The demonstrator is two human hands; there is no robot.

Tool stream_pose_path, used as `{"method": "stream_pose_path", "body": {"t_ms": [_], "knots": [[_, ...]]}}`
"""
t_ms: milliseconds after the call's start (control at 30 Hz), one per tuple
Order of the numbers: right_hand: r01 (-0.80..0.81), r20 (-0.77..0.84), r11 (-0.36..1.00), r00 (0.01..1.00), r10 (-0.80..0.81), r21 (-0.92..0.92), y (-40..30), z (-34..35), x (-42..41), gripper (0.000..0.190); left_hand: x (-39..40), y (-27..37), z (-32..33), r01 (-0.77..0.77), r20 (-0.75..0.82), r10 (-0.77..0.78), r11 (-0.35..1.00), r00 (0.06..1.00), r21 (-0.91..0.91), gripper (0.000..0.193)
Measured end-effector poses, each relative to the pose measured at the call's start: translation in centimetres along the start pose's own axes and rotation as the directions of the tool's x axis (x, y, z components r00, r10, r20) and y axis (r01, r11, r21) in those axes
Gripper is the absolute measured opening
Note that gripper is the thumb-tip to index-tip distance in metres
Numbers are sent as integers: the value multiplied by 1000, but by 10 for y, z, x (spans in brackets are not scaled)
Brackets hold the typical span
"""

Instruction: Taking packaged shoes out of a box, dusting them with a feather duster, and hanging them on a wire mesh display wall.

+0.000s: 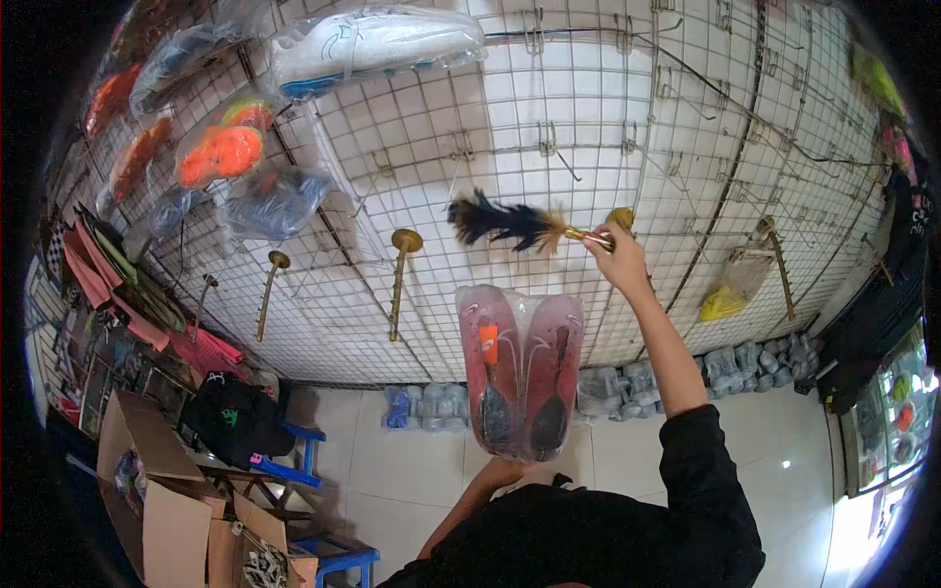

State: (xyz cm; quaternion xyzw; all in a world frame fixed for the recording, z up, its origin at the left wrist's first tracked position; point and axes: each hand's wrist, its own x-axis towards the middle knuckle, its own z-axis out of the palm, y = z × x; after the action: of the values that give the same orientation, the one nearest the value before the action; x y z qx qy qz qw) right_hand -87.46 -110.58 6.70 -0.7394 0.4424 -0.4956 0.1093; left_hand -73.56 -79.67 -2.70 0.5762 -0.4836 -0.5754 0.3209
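Note:
My right hand (620, 256) grips the short metallic handle of a feather duster (507, 223), whose dark feathers point left in front of the wire grid wall. Lower down, a pair of pinkish-red football shoes (523, 367) in clear plastic stands upright, heels down, with an orange tag on the left shoe. My left hand (507, 472) supports the wrapped pair from below at the heel end. Most of its fingers are hidden behind the shoes. A brass-coloured display arm (621, 217) juts from the grid right by my right hand.
Wire grid panels (566, 95) with hooks cover the wall. A large wrapped white shoe (378, 44) and wrapped orange shoes (220, 154) hang upper left. Grey wrapped bundles (625, 386) line the wall's foot. Open cardboard boxes (176, 522) and blue stools (342, 555) stand lower left.

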Motion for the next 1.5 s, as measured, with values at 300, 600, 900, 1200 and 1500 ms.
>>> {"method": "stream_pose_path", "body": {"t_ms": [300, 600, 900, 1200, 1500], "knots": [[-36, 279, 990, 958, 73, -133, 31, 48, 13, 26, -9, 0, -1, 71, 7, -71, 989, 997, -131, 59], [-22, 267, 958, 958, 102, -287, 28, 49, 6, 25, -9, 13, -2, 134, -17, -135, 989, 991, -55, 57], [180, 165, 894, 979, -122, -409, 28, 48, -9, 28, 13, -14, 1, -226, -80, 227, 974, 971, 22, 45], [-317, 656, 940, 737, 160, 126, -93, -29, -102, 48, 24, -41, -15, -379, -355, 629, 734, 691, 564, 32], [-756, 757, 106, 652, 37, 646, -56, 20, -175, 90, -4, 30, -31, 390, -690, 413, 602, 595, 697, 10]]}}
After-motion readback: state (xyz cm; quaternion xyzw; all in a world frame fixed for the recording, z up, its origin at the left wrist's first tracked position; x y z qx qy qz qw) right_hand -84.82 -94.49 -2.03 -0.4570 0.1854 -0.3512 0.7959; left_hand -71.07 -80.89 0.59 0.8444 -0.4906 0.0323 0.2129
